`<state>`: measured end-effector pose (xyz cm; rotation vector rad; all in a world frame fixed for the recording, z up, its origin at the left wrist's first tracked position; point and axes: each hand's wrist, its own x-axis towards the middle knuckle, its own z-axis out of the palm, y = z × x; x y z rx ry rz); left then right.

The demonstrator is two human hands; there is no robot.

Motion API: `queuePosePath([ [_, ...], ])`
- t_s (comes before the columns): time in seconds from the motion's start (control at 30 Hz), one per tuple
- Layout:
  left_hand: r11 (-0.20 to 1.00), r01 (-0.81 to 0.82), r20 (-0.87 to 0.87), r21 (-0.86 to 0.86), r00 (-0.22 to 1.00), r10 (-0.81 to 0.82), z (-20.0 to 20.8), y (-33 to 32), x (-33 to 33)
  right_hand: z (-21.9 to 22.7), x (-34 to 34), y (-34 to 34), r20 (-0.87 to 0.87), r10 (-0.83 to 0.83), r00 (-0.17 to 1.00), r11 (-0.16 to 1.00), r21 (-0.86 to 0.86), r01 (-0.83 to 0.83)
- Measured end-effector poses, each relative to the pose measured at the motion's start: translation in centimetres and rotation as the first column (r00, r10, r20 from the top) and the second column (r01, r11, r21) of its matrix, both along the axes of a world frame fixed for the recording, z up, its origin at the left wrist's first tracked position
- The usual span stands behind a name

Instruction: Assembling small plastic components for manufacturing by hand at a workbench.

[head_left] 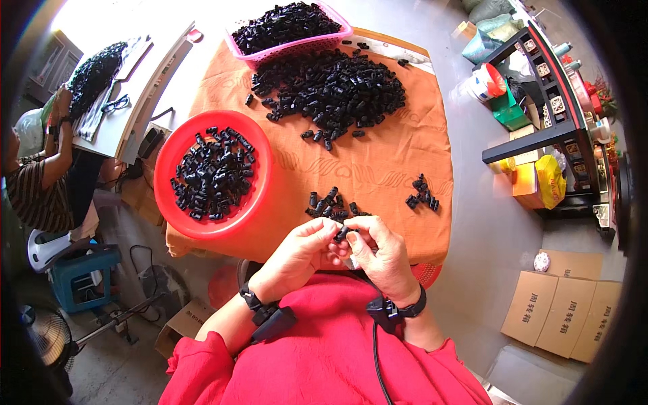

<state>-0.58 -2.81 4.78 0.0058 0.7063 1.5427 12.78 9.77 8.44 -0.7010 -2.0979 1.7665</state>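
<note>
At the table's near edge my left hand (304, 246) and my right hand (379, 253) come together, fingertips closed on one small black cylindrical part (341, 234). Both hands seem to pinch it; its details are too small to make out. Just beyond my fingers lies a small group of similar black parts (328, 202). A smaller cluster of black parts (422, 196) sits to the right on the orange tablecloth (378, 165). To the left stands a round red basin (165, 165) with many black parts inside.
A large heap of black parts (331, 88) covers the far tablecloth beside a full pink basket (297, 46). At far left another person (50, 158) works at a white table (152, 74) with a black pile. A dark shelf (540, 138) and cardboard boxes (567, 310) stand right.
</note>
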Motion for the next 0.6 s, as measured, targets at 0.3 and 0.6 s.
queuePosePath([
  [0.3, 1.0, -0.005, 0.039, -0.02, 0.999, 0.006, 0.4, 0.0, 0.1, 0.7, -0.1, 0.6, 0.054, 0.111, 0.992, 0.903, 0.412, -0.123],
  [0.6, 1.0, 0.0, -0.026, 0.0, 1.0, 0.0, -0.5, -0.2, 0.3, 0.6, -0.1, 0.6, 0.083, 0.129, 0.988, 0.748, 0.646, -0.152],
])
